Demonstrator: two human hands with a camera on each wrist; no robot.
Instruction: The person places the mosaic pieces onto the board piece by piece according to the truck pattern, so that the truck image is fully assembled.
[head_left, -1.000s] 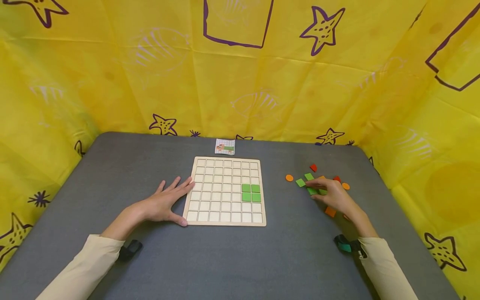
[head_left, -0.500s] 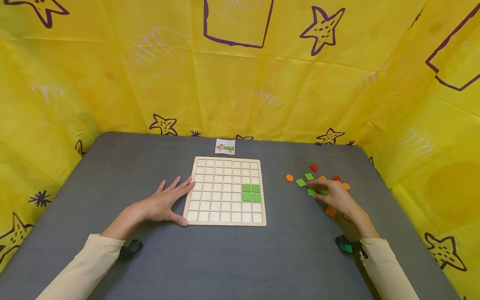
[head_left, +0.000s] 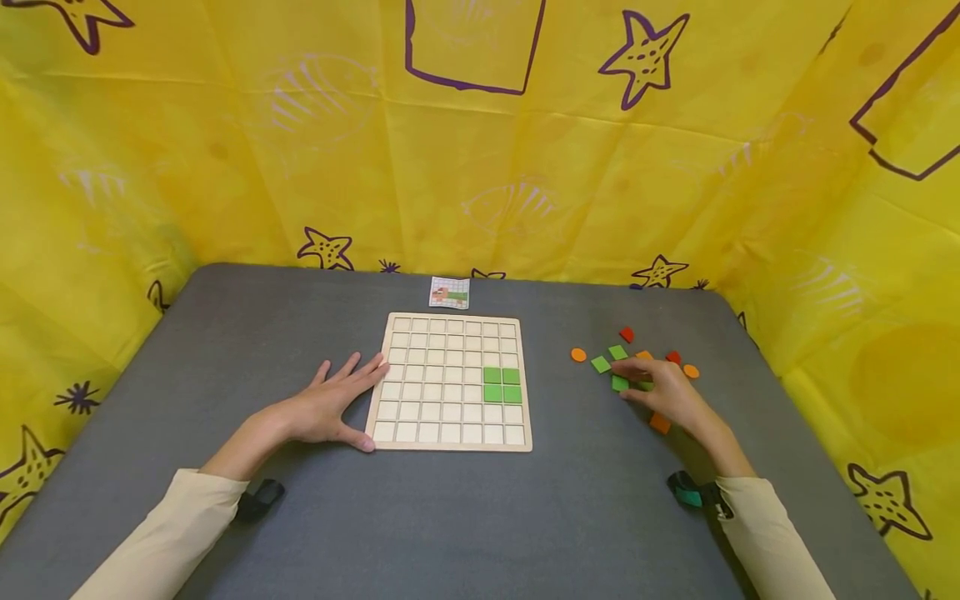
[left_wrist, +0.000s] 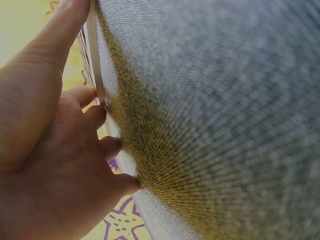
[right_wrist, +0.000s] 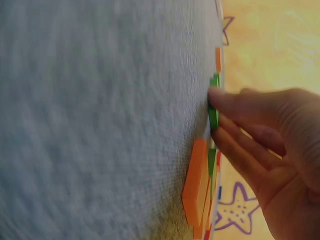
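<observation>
With the left hand (head_left: pixel 322 410) spread against the board (head_left: pixel 431 389), the right hand (head_left: pixel 672 393) pinches a green tile (head_left: pixel 618 384), apparently picking it up; next likely calls for a clean lift.

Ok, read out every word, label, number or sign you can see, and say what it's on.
There is no readable text.
Small card: any lettering is too small to read.
Right wristband: too small to read any marking.
Wooden board and green tiles: none shows.
Yellow cloth: starfish drawings, no writing.
</observation>
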